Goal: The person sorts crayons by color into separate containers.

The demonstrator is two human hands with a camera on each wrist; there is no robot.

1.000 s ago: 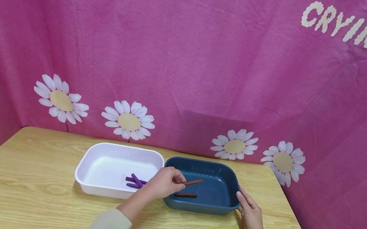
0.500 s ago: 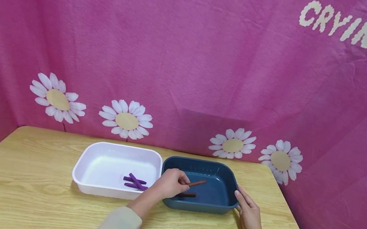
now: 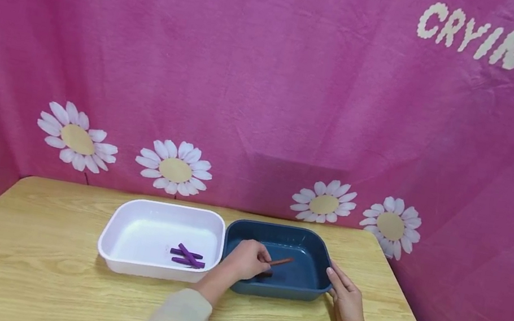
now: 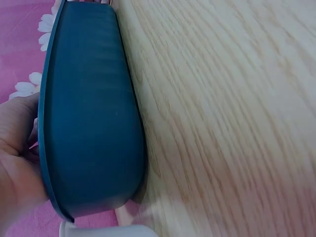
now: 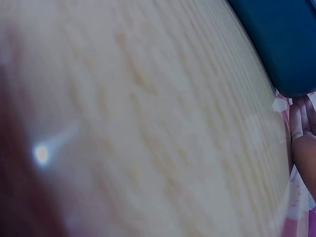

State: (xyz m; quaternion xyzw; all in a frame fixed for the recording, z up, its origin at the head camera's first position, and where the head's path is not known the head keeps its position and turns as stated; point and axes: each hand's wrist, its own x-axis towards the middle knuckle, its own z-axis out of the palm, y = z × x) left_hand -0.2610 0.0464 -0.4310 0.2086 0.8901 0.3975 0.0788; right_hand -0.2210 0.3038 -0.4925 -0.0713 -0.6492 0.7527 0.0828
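My left hand (image 3: pixel 248 258) pinches a brown crayon (image 3: pixel 281 261) over the dark blue tray (image 3: pixel 280 291), its tip pointing right. Below that hand a second dark brown crayon (image 3: pixel 264 273) lies in the tray, partly hidden by the fingers. My right hand (image 3: pixel 348 301) rests against the tray's right end, fingers extended along the rim and outer wall. In the right wrist view its straight fingers (image 5: pixel 302 116) touch the tray's end. The left wrist view shows the left hand (image 4: pixel 17 153) reaching over the tray's near wall (image 4: pixel 94 113).
A white tray (image 3: pixel 155 271) stands close against the blue one on the left, with several purple crayons (image 3: pixel 188 255) in its right part. Both trays sit on a wooden table (image 3: pixel 36 271). Behind hangs a pink cloth (image 3: pixel 250 79) with daisies and lettering.
My left hand has moved a little to the right inside the blue tray with the brown crayon, covering more of the crayon below. My right hand stays at the tray's end.
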